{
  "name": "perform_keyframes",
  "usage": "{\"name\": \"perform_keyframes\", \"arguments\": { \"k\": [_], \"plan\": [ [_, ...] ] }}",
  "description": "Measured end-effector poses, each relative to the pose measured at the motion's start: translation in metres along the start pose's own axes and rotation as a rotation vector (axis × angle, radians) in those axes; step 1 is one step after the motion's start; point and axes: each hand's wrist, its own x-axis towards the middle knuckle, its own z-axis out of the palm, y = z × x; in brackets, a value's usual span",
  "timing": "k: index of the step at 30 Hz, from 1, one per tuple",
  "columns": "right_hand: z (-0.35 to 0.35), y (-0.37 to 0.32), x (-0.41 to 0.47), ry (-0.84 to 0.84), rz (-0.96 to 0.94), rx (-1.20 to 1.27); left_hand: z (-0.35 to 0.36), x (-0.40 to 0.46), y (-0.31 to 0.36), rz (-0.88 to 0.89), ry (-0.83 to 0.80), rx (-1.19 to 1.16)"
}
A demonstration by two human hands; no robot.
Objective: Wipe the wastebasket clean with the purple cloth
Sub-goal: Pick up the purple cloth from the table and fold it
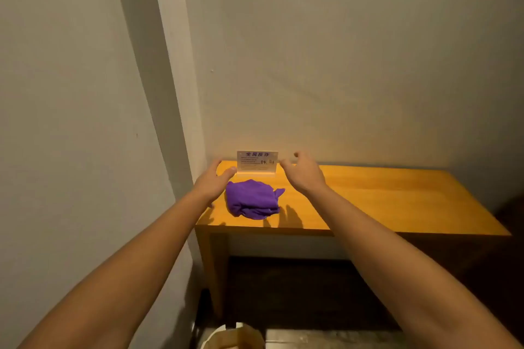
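Observation:
A crumpled purple cloth [252, 199] lies near the left end of a wooden table [382, 201]. My left hand [214, 180] hovers just left of the cloth, fingers apart, holding nothing. My right hand [303, 171] hangs above and to the right of the cloth, fingers loosely curled and apart, also holding nothing. On the floor by the table's left leg, at the bottom edge of the view, only the pale rim of the wastebasket [232, 336] shows.
A small white sign card [257, 162] stands upright at the table's back edge, between my two hands. Walls close in behind the table and on the left. Dark floor lies under the table.

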Motion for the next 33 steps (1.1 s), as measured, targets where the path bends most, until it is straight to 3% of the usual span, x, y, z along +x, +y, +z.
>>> {"name": "perform_keyframes", "arguments": {
  "k": [2, 4, 10, 13, 19, 22, 28, 33],
  "plan": [
    [0.019, 0.013, 0.015, -0.007, 0.143, 0.041, 0.007, 0.021, -0.016, -0.217, -0.106, -0.148],
    [0.04, 0.035, 0.026, -0.095, 0.265, 0.072, 0.014, 0.04, -0.033, -0.288, -0.118, -0.154],
    [0.088, 0.064, 0.074, -0.235, 0.347, 0.13, 0.045, 0.098, -0.065, -0.351, 0.033, -0.103],
    [0.102, 0.068, 0.088, -0.251, 0.38, 0.195, 0.061, 0.109, -0.072, -0.284, 0.136, 0.034],
    [0.123, 0.074, 0.102, -0.379, 0.421, 0.287, 0.084, 0.118, -0.079, -0.264, 0.14, 0.091],
    [0.127, 0.071, 0.104, -0.417, 0.434, 0.378, 0.087, 0.117, -0.081, -0.258, 0.155, -0.078],
    [0.123, 0.06, 0.087, -0.492, 0.504, 0.659, 0.078, 0.096, -0.063, -0.297, 0.104, -0.677],
    [0.112, 0.046, 0.068, -0.53, 0.46, 0.946, 0.06, 0.072, -0.044, -0.168, 0.006, -0.848]
  ]
}}
